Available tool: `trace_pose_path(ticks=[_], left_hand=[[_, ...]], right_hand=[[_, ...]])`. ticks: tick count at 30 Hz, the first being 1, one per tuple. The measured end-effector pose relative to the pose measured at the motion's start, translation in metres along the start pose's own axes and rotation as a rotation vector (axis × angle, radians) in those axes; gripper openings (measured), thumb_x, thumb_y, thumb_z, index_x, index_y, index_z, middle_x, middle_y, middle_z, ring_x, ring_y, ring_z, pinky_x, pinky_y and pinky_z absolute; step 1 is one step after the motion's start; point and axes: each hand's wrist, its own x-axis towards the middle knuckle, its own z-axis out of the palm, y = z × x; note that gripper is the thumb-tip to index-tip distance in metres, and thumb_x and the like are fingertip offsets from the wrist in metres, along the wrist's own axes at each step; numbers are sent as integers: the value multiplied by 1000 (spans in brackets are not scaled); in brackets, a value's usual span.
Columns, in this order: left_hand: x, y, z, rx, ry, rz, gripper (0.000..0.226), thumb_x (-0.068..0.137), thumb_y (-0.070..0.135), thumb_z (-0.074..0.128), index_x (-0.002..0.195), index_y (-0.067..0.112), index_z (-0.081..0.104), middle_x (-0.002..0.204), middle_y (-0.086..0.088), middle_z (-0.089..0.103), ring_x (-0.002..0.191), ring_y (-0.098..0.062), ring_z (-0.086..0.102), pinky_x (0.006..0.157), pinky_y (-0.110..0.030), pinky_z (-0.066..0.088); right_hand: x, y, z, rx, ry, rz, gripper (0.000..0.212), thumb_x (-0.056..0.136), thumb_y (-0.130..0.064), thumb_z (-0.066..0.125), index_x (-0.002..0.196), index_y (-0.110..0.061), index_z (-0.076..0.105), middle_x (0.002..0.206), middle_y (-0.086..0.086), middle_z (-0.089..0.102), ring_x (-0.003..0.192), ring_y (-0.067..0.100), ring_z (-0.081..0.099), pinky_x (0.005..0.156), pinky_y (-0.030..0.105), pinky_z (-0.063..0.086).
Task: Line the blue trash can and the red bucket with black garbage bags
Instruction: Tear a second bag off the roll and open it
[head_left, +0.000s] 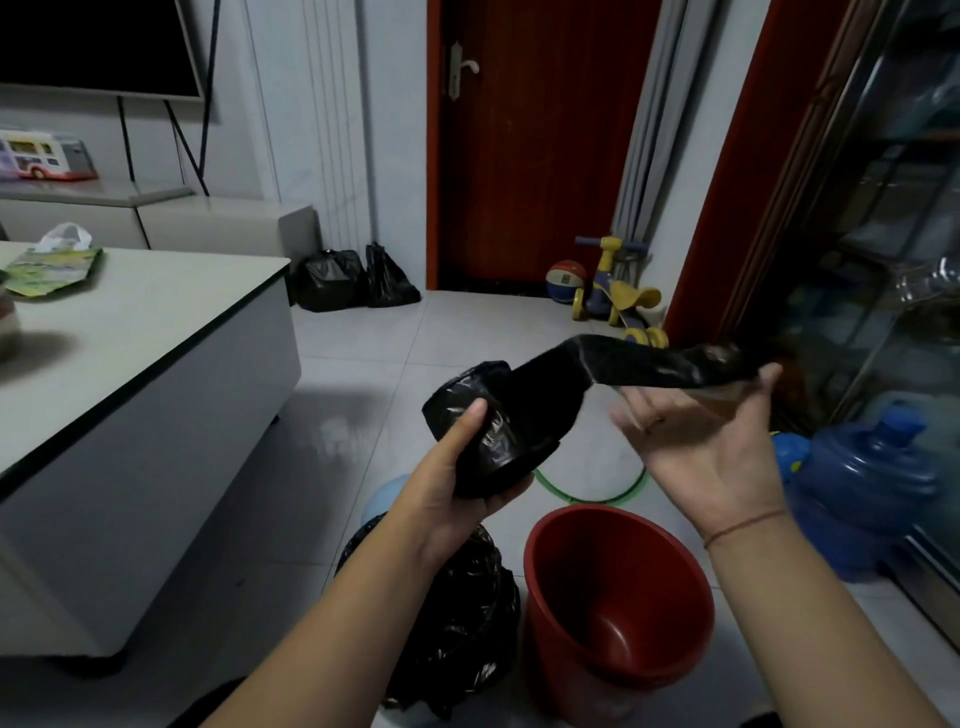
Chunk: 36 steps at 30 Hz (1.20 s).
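Garbage bag roll, gripped by the left hand, is above the unlined red bucket. The right hand spreads its fingers under the drawn strip, pinch unclear. Pull steadily, tearing one bag cleanly.

I can read no text, number or brand from here. The green tissue pack on the table carries printed artwork, but any lettering on it is too blurred for me to make out. The toy bus under the screen has coloured markings along its side, none of them legible. The ball by the door shows a pale square patch whose content I cannot resolve.
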Motion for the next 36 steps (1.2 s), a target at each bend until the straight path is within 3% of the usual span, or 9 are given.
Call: trace_pose_path(ticks=[2,6,9,14,18,22,29,32,36], left_hand=[[-1,5,-1,-62,-50,36,60,64,38,82,115,12,66,116,-17,68,106,-33,66,90,-50,52],[-4,11,-2,-86,-128,42,53,56,37,88,100,10,75,117,-19,67,106,-33,66,86,-48,53],[-6,9,-1,25,-147,26,58,65,43,82,112,10,70,122,-17,65,113,-31,62,90,-46,51],[-9,1,4,272,-145,100,62,71,49,76,123,18,62,123,-11,66,116,-27,61,86,-37,53],[-3,-6,4,284,-251,164,57,84,39,67,132,11,53,130,-17,60,122,-30,56,99,-41,48],[1,-4,4,292,-183,128,61,71,40,75,127,21,58,130,-7,62,125,-26,53,99,-48,45],[-3,6,4,117,-277,-110,90,58,77,65,129,23,59,133,-10,59,120,-37,56,91,-56,48],[-4,1,4,137,-229,-100,73,72,66,65,126,19,61,129,-13,61,117,-31,60,87,-46,52],[-4,-2,8,255,-199,19,61,73,42,76,125,12,61,127,-13,63,118,-25,60,85,-34,54]], right_hand=[[-4,4,-5,-110,-22,81,105,52,-79,57,128,-7,48,115,12,62,124,19,47,109,43,30],[-16,34,7,-487,-194,181,135,21,-63,86,139,-19,36,132,-1,54,122,12,49,103,32,38],[-23,52,15,-756,-388,177,114,48,-58,84,143,-27,28,138,-11,53,130,5,44,102,21,40],[-20,57,13,-623,-141,165,120,46,-59,82,147,-26,27,129,-3,61,123,12,53,112,40,33],[-18,68,10,-647,-138,46,54,61,-31,79,110,-11,68,106,6,73,106,19,66,94,31,50],[-13,67,5,-711,-53,-134,23,66,-8,79,88,-12,75,96,9,75,95,23,71,81,31,55],[-9,45,0,-986,-251,-295,40,75,-2,75,107,-24,67,102,-6,73,100,8,67,79,17,51],[-12,44,1,-897,-254,-190,36,76,-8,73,109,-21,66,104,-7,73,102,8,66,82,17,51],[-10,46,2,-665,-29,12,58,71,-35,72,120,-7,59,113,11,70,107,23,66,96,41,50]])
